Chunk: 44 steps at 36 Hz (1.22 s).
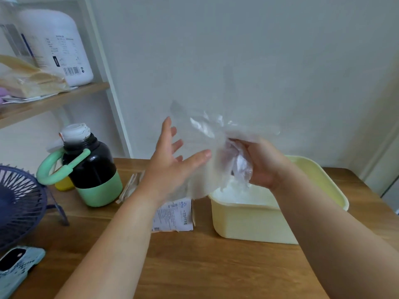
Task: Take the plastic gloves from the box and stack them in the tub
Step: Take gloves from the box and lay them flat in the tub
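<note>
Gripping a crumpled bunch of clear plastic gloves (218, 134), the right hand (265, 167) has its fingers curled round the wad just above the pale yellow tub (254, 223), while loose film fans out up and to the left of it. The left hand (170, 165) is held left of the tub with its fingers straight and spread, gripping nothing. Its thumb reaches the edge of the film, though whether it actually touches cannot be told. A white heap (235, 193) of gloves already lies inside the tub. The torn glove box (174, 216) lies flat just left of the tub, partly hidden by the left forearm.

The main risk, as I judge it, is the film itself. It is thin and probably clingy, so sheets may stick to the fingers or to one another and go down as a ball instead of a flat layer. Bunched as they are, the gloves may also spring back and spill over the rim. A careless sweep of the left arm could knock the box or the flask.

The tub stands on a wooden table (194, 266) pushed against a plain pale wall (237, 61). Well to the tub's left stand a black and green flask (90, 165), a dark blue desk fan (19, 201) and a phone (15, 266) in a light blue case. Higher up on that side is a wooden shelf (54, 98) bearing a large white jug (58, 46).
</note>
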Motion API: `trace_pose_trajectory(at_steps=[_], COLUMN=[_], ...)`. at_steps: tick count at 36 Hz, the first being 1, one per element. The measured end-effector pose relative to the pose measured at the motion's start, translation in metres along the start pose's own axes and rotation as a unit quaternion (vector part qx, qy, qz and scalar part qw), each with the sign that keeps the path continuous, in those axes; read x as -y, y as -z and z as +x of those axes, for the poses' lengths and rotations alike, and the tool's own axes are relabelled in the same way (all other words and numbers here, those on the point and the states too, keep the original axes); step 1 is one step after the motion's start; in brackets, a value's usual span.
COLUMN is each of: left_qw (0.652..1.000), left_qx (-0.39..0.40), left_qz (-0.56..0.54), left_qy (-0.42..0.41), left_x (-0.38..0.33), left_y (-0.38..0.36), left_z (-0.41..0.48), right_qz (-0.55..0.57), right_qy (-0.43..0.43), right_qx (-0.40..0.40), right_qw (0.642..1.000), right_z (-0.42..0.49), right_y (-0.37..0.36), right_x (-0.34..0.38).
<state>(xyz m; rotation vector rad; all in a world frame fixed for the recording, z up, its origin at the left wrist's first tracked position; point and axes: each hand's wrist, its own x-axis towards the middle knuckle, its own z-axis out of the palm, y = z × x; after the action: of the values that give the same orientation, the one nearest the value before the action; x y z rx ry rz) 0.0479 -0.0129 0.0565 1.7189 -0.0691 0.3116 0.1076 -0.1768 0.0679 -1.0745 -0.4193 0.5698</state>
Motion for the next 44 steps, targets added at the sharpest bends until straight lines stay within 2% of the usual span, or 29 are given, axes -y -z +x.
trace_pose_trajectory(at_steps=[3, 6, 10, 14, 19, 23, 25, 27, 29, 31, 33, 35, 38, 40, 41, 42, 44], left_qw=[0.999, 0.991, 0.976, 0.950, 0.938, 0.939, 0.950, 0.962, 0.972, 0.978, 0.979, 0.970, 0.932, 0.888, 0.876, 0.880, 0.899], left_qx=[0.004, -0.022, -0.141, -0.230, -0.258, -0.258, -0.230, -0.190, -0.161, -0.148, -0.174, -0.225, -0.281, -0.263, -0.225, -0.159, 0.043], left_qz=[-0.030, -0.117, -0.156, -0.203, -0.228, -0.225, -0.209, -0.192, -0.166, -0.129, -0.057, 0.056, 0.226, 0.346, 0.375, 0.373, 0.340], left_qy=[0.033, 0.065, 0.051, 0.049, 0.049, 0.047, 0.041, 0.040, 0.051, 0.071, 0.089, 0.072, -0.031, -0.147, -0.204, -0.250, -0.274], left_x=[-0.001, 0.003, 0.007, 0.007, 0.009, 0.012, 0.013, 0.013, 0.015, 0.019, 0.024, 0.024, 0.015, 0.012, 0.013, 0.013, 0.012], left_y=[-0.013, -0.025, -0.042, -0.060, -0.077, -0.084, -0.087, -0.087, -0.084, -0.077, -0.068, -0.061, -0.059, -0.061, -0.064, -0.067, -0.077], left_z=[0.007, 0.015, 0.020, 0.025, 0.026, 0.026, 0.024, 0.022, 0.021, 0.021, 0.022, 0.022, 0.016, 0.016, 0.019, 0.022, 0.026], right_qz=[-0.013, -0.047, -0.005, -0.006, -0.023, -0.031, -0.048, -0.016, 0.039, 0.027, -0.044, -0.153, -0.323, -0.409, -0.447, -0.475, -0.507], right_qy=[-0.043, -0.084, -0.106, -0.107, -0.139, -0.168, -0.123, -0.030, 0.048, 0.084, 0.057, -0.019, -0.115, -0.142, -0.153, -0.163, -0.178], right_qx=[0.040, 0.026, -0.063, -0.096, -0.156, -0.134, -0.155, -0.220, -0.288, -0.293, -0.262, -0.252, -0.277, -0.278, -0.269, -0.258, -0.242], right_qw=[0.998, 0.995, 0.992, 0.990, 0.978, 0.976, 0.979, 0.975, 0.956, 0.952, 0.962, 0.955, 0.898, 0.858, 0.839, 0.825, 0.808], right_z=[-0.015, -0.027, -0.039, -0.046, -0.049, -0.054, -0.050, -0.041, -0.034, -0.033, -0.036, -0.039, -0.039, -0.040, -0.041, -0.041, -0.041], right_y=[0.000, 0.002, 0.015, 0.033, 0.033, 0.029, 0.026, 0.027, 0.031, 0.039, 0.047, 0.053, 0.066, 0.072, 0.074, 0.075, 0.079], right_x=[0.007, 0.013, 0.026, 0.026, 0.022, 0.024, 0.023, 0.020, 0.020, 0.020, 0.019, 0.016, 0.011, 0.009, 0.008, 0.007, 0.005])
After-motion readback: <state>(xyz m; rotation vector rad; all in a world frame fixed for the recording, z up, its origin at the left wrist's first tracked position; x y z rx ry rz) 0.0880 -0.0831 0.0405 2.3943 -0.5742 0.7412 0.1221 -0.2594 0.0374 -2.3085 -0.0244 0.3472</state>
